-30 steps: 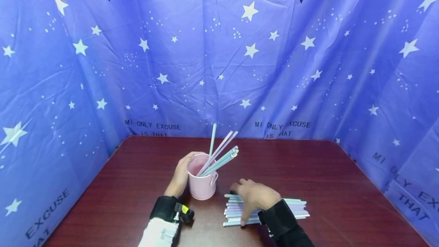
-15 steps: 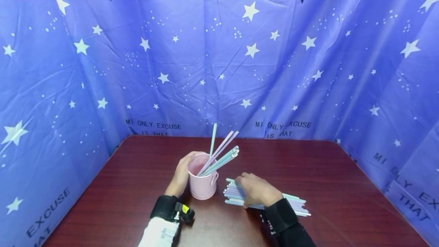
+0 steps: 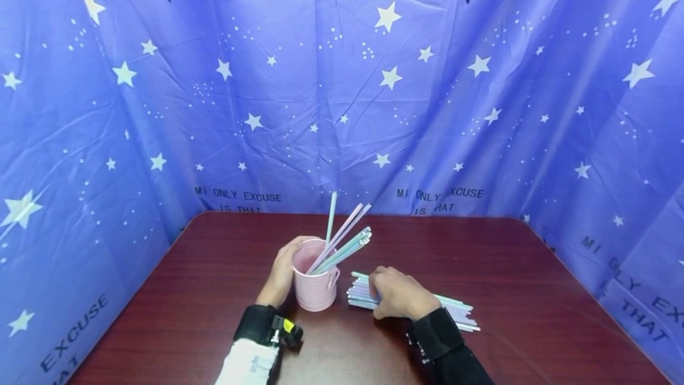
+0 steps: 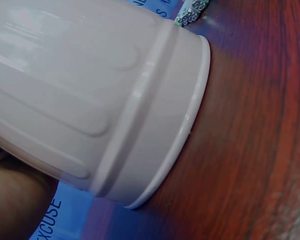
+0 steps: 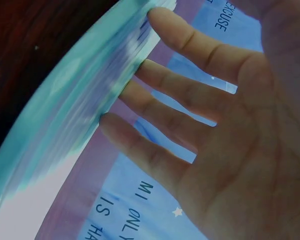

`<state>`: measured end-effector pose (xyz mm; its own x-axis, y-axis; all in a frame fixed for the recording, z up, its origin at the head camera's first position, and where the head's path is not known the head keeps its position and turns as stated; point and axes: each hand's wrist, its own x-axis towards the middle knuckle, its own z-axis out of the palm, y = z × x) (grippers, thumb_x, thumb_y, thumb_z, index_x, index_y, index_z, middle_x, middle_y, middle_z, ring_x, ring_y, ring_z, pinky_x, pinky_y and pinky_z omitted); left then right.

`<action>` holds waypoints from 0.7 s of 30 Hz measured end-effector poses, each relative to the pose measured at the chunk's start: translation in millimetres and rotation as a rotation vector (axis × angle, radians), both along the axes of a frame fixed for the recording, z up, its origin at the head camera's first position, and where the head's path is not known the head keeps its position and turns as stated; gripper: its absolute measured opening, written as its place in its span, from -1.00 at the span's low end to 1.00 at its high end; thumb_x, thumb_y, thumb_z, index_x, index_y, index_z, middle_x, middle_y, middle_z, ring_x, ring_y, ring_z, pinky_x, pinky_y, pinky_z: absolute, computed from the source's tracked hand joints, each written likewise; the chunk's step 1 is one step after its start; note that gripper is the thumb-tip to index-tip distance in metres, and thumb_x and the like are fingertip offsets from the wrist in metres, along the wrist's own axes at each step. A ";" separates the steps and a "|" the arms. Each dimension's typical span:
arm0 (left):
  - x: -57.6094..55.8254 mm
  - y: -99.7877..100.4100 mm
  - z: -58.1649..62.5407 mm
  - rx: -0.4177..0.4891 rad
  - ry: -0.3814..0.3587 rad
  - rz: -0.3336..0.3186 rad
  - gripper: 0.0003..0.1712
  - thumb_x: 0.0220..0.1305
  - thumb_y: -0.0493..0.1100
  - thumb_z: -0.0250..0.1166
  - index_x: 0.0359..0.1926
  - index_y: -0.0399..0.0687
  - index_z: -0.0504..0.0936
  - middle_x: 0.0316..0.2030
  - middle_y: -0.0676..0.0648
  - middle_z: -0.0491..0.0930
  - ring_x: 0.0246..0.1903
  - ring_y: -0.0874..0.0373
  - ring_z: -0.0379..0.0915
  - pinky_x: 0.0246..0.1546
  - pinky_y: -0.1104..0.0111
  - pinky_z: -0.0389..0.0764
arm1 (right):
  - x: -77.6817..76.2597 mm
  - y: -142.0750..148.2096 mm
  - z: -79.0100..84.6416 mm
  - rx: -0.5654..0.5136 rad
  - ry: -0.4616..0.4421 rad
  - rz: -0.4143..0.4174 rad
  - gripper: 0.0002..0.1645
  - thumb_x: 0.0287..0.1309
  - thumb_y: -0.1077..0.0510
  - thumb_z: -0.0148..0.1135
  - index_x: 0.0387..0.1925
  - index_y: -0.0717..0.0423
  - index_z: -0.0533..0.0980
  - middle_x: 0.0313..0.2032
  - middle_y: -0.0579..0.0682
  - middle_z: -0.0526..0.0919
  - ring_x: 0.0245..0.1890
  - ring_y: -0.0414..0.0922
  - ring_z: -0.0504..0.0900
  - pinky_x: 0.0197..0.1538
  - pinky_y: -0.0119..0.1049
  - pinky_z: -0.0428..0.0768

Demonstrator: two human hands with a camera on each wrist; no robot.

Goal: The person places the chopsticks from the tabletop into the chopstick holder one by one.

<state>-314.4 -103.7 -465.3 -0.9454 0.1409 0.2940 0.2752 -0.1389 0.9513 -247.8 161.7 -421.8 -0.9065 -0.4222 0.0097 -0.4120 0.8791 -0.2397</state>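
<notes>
Right wrist view: four straight, spread fingers (image 5: 165,164) of the right hand (image 3: 403,296) are shown touching the edge of slim teal-and-lilac straws (image 3: 362,298); from the head view this edge is partly hidden. The straws are laid to the right of a round pink bucket (image 3: 315,294), one set of ends pointed at it, long axis running outward from it. The bucket is gripped by the left hand (image 3: 278,278), apart from the right.
</notes>
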 end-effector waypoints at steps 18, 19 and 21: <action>1.9 0.8 1.9 0.008 -0.020 0.003 -0.45 0.60 -0.26 -0.19 0.20 -0.49 0.65 0.17 -0.44 0.69 0.08 0.20 0.67 0.25 0.43 0.58 | -10.7 8.1 4.1 -0.145 0.154 -0.078 -0.79 0.01 0.22 0.46 -0.46 -0.06 0.53 -0.38 -0.16 0.54 -0.36 -0.19 0.53 -0.35 -0.16 0.60; 1.7 0.9 2.1 0.005 -0.018 0.002 -0.45 0.60 -0.26 -0.19 0.20 -0.49 0.65 0.17 -0.44 0.69 0.08 0.20 0.67 0.25 0.43 0.58 | -11.2 8.5 6.7 -0.165 0.166 -0.094 -0.80 0.05 0.20 0.45 -0.44 -0.06 0.53 -0.39 -0.15 0.54 -0.37 -0.19 0.52 -0.36 -0.18 0.58; 1.8 1.1 2.6 0.002 -0.018 0.004 -0.45 0.59 -0.27 -0.19 0.20 -0.49 0.65 0.17 -0.45 0.69 0.08 0.20 0.67 0.25 0.43 0.58 | -12.1 9.2 12.1 -0.207 0.201 -0.126 -0.82 0.11 0.19 0.44 -0.40 -0.07 0.54 -0.42 -0.15 0.56 -0.40 -0.21 0.50 -0.37 -0.21 0.54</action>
<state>-312.6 -102.6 -462.7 -0.9509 0.1366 0.2776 0.2590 -0.1396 0.9557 -259.9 170.9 -409.7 -0.9226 -0.2774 0.2681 -0.3606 0.8670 -0.3439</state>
